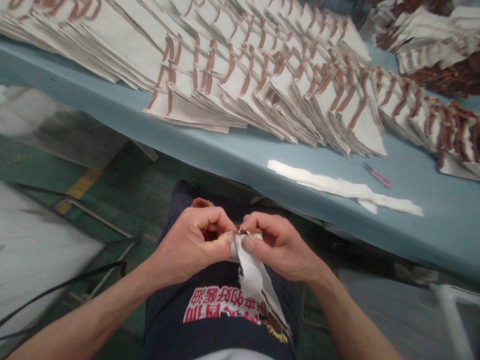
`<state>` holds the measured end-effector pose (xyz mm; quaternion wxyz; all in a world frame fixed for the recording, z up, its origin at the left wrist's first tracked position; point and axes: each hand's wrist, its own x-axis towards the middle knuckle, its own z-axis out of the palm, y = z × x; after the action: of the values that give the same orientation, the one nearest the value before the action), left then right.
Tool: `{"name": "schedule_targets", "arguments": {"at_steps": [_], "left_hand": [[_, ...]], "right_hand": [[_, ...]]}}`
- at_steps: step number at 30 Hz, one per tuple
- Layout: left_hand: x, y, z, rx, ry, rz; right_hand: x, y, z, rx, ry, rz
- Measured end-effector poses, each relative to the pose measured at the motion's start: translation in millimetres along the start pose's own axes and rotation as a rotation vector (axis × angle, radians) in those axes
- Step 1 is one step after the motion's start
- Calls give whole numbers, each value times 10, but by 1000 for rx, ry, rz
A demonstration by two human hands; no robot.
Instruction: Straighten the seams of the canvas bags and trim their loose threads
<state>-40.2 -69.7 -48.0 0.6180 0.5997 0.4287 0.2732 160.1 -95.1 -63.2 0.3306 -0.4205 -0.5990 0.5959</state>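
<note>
Over the lap, my left hand (202, 232) and my right hand (279, 245) meet at one white fabric piece with brown trim (252, 272). Each hand pinches the top of the piece between thumb and bent forefinger. The white end of it hangs down over the dark printed apron (221, 300). A bit of brown material shows behind the left fingers. Between the two thumbs the edge looks bunched, and the fine detail there is too blurred to make out.
Across the blue table (225, 150) lie rows of overlapping white fabric pieces with brown strips (255, 85). White strips (341, 187) and a small pink tool (378, 176) lie near its front edge. White-covered frames (41, 270) stand at the left.
</note>
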Motion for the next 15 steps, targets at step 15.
{"name": "schedule_targets", "arguments": {"at_steps": [15], "left_hand": [[-69,38,73,491,194,373]], "right_hand": [[28,54,29,-43,90,48]]}}
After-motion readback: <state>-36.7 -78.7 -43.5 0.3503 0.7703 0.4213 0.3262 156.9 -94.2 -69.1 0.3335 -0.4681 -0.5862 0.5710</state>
